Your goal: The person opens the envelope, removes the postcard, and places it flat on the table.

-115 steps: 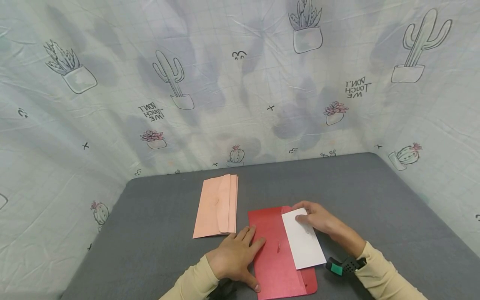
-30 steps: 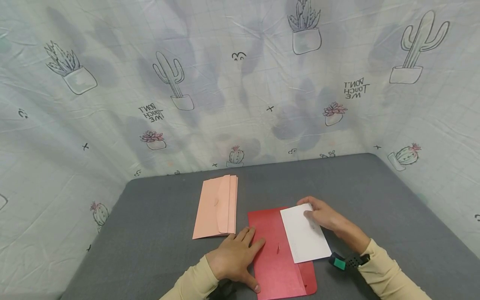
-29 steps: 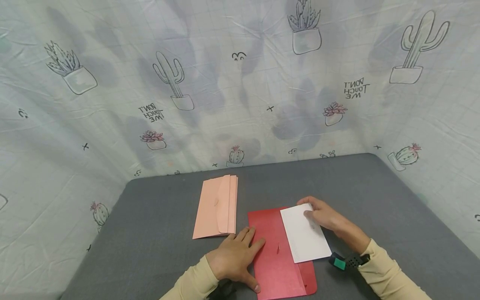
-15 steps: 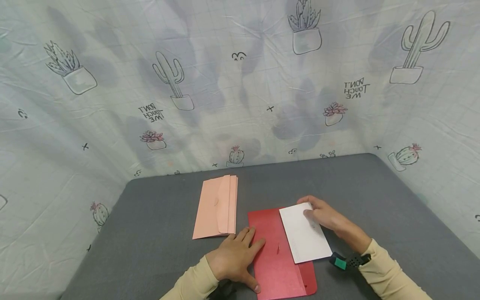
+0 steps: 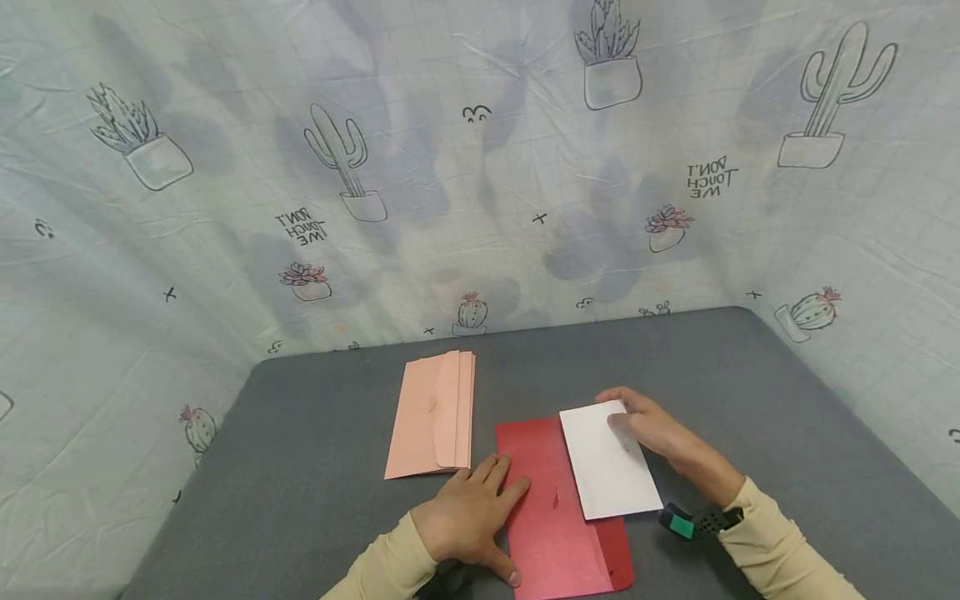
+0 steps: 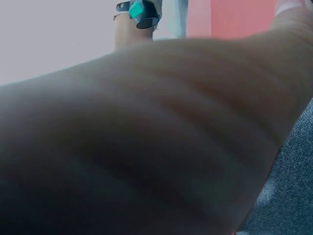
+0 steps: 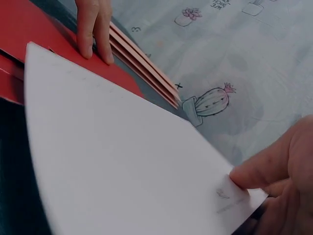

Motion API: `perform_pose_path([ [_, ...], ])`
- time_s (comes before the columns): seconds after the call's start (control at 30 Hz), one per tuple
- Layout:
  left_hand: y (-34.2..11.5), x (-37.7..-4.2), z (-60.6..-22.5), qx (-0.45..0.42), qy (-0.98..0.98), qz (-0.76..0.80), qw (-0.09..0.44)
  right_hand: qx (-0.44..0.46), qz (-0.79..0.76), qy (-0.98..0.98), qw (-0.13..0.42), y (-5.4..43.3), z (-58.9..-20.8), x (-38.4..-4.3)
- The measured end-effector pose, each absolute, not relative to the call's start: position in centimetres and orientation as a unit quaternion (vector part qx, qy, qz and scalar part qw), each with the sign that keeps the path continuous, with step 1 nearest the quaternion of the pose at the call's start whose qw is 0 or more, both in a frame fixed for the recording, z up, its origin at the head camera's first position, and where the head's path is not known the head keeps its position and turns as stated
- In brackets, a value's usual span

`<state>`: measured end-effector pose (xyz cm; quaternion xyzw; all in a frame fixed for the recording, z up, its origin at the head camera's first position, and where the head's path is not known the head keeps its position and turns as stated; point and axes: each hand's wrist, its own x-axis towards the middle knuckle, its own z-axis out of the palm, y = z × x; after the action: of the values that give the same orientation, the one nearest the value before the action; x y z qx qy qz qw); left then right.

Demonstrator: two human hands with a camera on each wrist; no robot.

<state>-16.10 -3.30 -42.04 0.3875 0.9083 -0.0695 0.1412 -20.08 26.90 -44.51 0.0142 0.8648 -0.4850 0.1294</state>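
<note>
- a white card [image 5: 611,462] was held over the right side of a red envelope [image 5: 543,508], partly jutting past its right edge; whether the two were touching could not be told.
- by the right hand [image 5: 651,425], the card was pinched at its far right corner, with the thumb on the upper face and other fingers behind.
- by the left hand [image 5: 471,512], laid flat with its fingers spread apart, nothing was gripped; the red envelope was pressed along its left edge.
- in the right wrist view, the card seemed bowed, and faint marks were seen near the pinched corner.
- the card was judged light and springy, stiff enough to be carried by one corner yet easily creased; from too loose a pinch it could have slipped or swung.
- a hold at an edge or corner was judged best, with the middle left unpressed.
- the red envelope was judged thin and apt to slide unless pinned.
- just beyond the left hand, pink envelopes [image 5: 431,408] were stacked on the grey table [image 5: 322,433], backed by a cactus-printed cloth [image 5: 450,167].
</note>
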Motion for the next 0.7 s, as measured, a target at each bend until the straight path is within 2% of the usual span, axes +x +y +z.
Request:
perform_pose_path([
  [0.37,-3.28,-16.01,-41.98,0.389,0.909,-0.071,0.136,0.028,-0.506,0.856,0.105,26.96,-44.31,-20.13],
  [0.7,-3.28,-16.08,-41.92,0.394,0.906,-0.076,0.134,0.01,-0.513,0.852,0.105,27.5,-44.21,-20.25],
])
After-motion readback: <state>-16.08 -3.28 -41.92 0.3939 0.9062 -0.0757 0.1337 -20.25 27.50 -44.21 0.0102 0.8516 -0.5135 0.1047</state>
